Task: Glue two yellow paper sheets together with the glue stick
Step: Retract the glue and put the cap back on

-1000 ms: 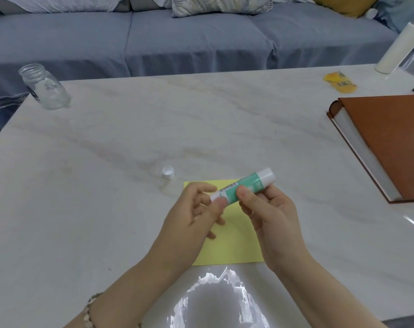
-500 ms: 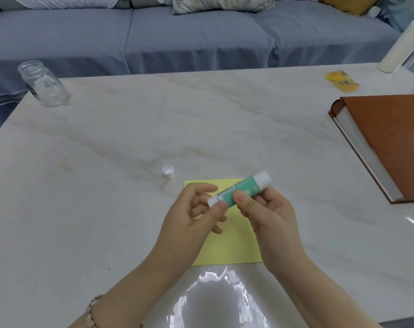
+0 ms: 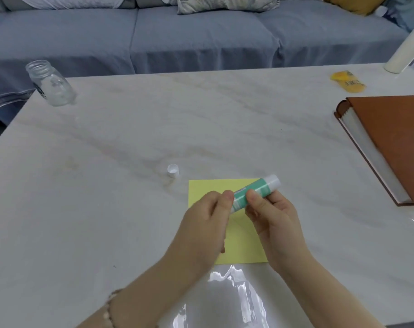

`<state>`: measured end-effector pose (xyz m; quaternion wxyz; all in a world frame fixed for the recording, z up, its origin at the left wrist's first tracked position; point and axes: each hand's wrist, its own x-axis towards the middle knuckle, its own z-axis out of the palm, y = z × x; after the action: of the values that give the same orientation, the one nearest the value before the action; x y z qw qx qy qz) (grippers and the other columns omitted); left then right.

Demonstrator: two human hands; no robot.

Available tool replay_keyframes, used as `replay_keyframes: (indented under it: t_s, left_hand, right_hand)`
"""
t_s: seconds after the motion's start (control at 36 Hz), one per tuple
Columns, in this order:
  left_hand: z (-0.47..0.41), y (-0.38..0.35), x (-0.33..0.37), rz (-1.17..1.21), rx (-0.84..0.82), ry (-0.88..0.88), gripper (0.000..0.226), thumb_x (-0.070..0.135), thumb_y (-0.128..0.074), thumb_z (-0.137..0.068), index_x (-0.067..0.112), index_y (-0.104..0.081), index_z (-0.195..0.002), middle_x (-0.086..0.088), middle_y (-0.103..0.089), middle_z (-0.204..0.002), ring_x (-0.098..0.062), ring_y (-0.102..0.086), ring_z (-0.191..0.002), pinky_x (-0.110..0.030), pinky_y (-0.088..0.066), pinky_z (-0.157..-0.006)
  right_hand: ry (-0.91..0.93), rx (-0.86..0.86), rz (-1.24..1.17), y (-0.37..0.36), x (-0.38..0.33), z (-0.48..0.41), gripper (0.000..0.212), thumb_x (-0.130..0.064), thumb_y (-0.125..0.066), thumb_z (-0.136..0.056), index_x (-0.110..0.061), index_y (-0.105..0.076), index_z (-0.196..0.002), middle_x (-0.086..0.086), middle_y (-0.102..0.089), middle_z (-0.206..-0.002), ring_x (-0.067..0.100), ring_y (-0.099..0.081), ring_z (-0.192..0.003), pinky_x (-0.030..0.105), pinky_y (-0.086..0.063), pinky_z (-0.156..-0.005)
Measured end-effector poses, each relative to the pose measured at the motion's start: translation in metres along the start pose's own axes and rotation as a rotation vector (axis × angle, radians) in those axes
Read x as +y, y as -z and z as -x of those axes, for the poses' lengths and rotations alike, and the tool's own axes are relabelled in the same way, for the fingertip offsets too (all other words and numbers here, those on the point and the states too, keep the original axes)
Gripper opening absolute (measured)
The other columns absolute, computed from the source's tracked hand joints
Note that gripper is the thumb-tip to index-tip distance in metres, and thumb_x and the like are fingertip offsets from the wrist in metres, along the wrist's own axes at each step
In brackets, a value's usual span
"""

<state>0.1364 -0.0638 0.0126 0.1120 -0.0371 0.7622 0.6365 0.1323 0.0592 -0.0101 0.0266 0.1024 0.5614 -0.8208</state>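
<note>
A yellow paper sheet [image 3: 239, 247] lies flat on the marble table [image 3: 130, 209], partly under my hands. Only one sheet outline shows; whether a second lies with it I cannot tell. Above it I hold a green-and-white glue stick [image 3: 255, 189], tilted up to the right. My right hand [image 3: 272, 216] grips its body. My left hand [image 3: 206, 221] pinches its lower left end, which is hidden by the fingers. The stick's small white cap [image 3: 173, 170] stands on the table just beyond the sheet's far left corner.
An empty glass jar [image 3: 51, 84] stands at the far left. A brown book [image 3: 390, 143] lies at the right edge, with a yellow packet [image 3: 347, 84] and a white cylinder [image 3: 407, 48] behind it. A blue sofa [image 3: 201, 36] runs beyond the table.
The glue stick has slid slightly down and left between my hands, and my left fingers have closed further over its lower end. The paper and cap have not moved.
</note>
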Motion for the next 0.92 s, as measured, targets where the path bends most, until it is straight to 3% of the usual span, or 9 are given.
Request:
replay_keyframes:
  t_s: [0.08,0.19,0.31,0.39,0.47,0.53,0.61,0.78,0.92]
  left_hand:
    - [0.000,-0.004,-0.017,-0.348,0.187,-0.285,0.036,0.048,-0.019,-0.088,0.027,-0.029,-0.061,0.011,-0.044,-0.052,-0.012,-0.037,-0.048,-0.023,-0.030,-0.047]
    - [-0.011,-0.006,-0.026,-0.148,0.307,-0.237,0.040,0.042,-0.024,-0.085,0.022,-0.027,-0.050,0.006,-0.032,-0.041,-0.012,-0.027,-0.043,-0.030,-0.027,-0.048]
    - [-0.017,-0.005,-0.018,0.002,0.128,-0.009,0.053,0.041,-0.026,-0.091,0.018,-0.034,-0.044,0.005,-0.036,-0.037,-0.016,-0.034,-0.038,-0.026,-0.031,-0.046]
    - [-0.026,0.010,-0.013,-0.013,-0.044,0.099,0.057,0.030,-0.025,-0.098,0.012,-0.046,-0.048,0.001,-0.047,-0.041,-0.016,-0.049,-0.043,-0.021,-0.037,-0.044]
    - [-0.051,0.036,-0.023,-0.452,0.143,-0.090,0.037,0.036,-0.040,-0.095,0.014,-0.056,-0.069,0.000,-0.057,-0.063,-0.020,-0.055,-0.069,-0.030,-0.041,-0.062]
    - [-0.073,0.055,-0.034,-0.615,0.293,-0.105,0.021,0.033,-0.054,-0.089,0.015,-0.057,-0.100,-0.003,-0.056,-0.091,-0.023,-0.051,-0.096,-0.030,-0.039,-0.077]
    - [-0.099,0.073,-0.047,-0.637,0.331,0.039,0.057,0.034,-0.063,-0.082,0.015,-0.040,-0.130,-0.011,-0.044,-0.124,-0.028,-0.031,-0.123,-0.035,-0.034,-0.093]
    - [-0.120,0.076,-0.071,-0.601,0.318,-0.039,0.021,0.022,-0.067,-0.079,0.013,-0.057,-0.095,-0.006,-0.054,-0.100,-0.029,-0.046,-0.104,-0.031,-0.036,-0.075]
    - [-0.100,0.070,-0.060,-0.324,0.317,-0.115,0.011,0.013,-0.063,-0.081,0.019,-0.058,-0.089,0.011,-0.061,-0.089,-0.003,-0.056,-0.083,-0.011,-0.040,-0.065]
  right_hand:
    - [-0.053,0.048,-0.028,-0.009,0.002,0.005,0.032,-0.033,-0.083,-0.045,-0.019,-0.065,-0.068,0.003,-0.043,-0.065,0.009,-0.040,-0.060,0.019,-0.038,-0.058]
    - [-0.054,0.044,-0.058,-0.016,0.004,0.009,0.008,-0.022,-0.070,-0.061,-0.019,-0.063,-0.063,-0.001,-0.046,-0.060,0.011,-0.040,-0.059,0.023,-0.036,-0.061]
    - [0.069,-0.001,-0.028,-0.010,0.003,0.004,0.007,-0.014,-0.066,-0.063,-0.014,-0.061,-0.068,-0.010,-0.059,-0.053,0.004,-0.054,-0.054,0.013,-0.044,-0.056]
    - [0.138,-0.042,0.074,-0.004,0.003,-0.003,0.014,-0.016,-0.070,-0.061,-0.011,-0.065,-0.074,-0.001,-0.067,-0.067,0.012,-0.062,-0.067,0.018,-0.050,-0.064]
    - [0.166,-0.020,0.173,0.003,0.001,-0.010,0.010,-0.018,-0.069,-0.063,-0.016,-0.066,-0.072,-0.004,-0.068,-0.069,0.013,-0.061,-0.071,0.020,-0.049,-0.067]
    - [0.155,-0.020,0.253,0.008,-0.003,-0.016,0.009,-0.020,-0.067,-0.064,-0.018,-0.066,-0.073,-0.006,-0.067,-0.070,0.014,-0.060,-0.074,0.027,-0.047,-0.073]
    - [0.117,-0.039,0.346,0.012,-0.007,-0.020,0.019,-0.023,-0.065,-0.064,-0.012,-0.064,-0.080,0.001,-0.066,-0.078,0.017,-0.060,-0.080,0.027,-0.046,-0.077]
    - [0.059,-0.057,0.461,0.018,-0.004,-0.018,0.026,-0.024,-0.065,-0.070,-0.005,-0.060,-0.087,0.014,-0.054,-0.078,0.021,-0.054,-0.072,0.032,-0.043,-0.071]
    - [0.045,-0.126,0.503,0.026,-0.010,-0.016,0.016,-0.025,-0.058,-0.073,-0.020,-0.063,-0.087,-0.006,-0.056,-0.062,0.007,-0.057,-0.058,0.009,-0.040,-0.055]
